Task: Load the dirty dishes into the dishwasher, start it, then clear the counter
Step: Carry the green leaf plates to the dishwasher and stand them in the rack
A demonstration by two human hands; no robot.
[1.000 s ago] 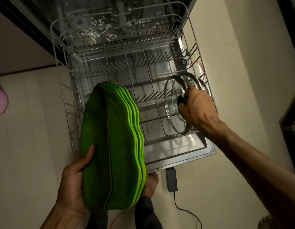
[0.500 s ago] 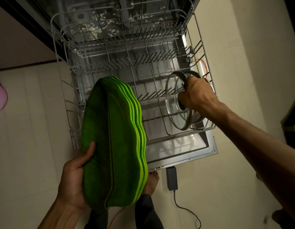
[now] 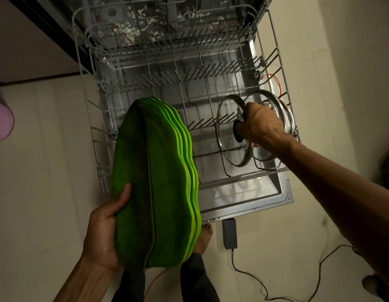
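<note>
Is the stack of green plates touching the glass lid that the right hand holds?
Apart. In the head view, bare rack wires show between the stack of green plates and the glass lid gripped by the right hand.

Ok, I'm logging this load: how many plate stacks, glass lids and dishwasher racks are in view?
Green plate stack: 1, held by the left hand
Glass lids: 2 plainly visible, one gripped by the right hand
Racks: 2, upper rack and lower rack
Total: 5
</note>
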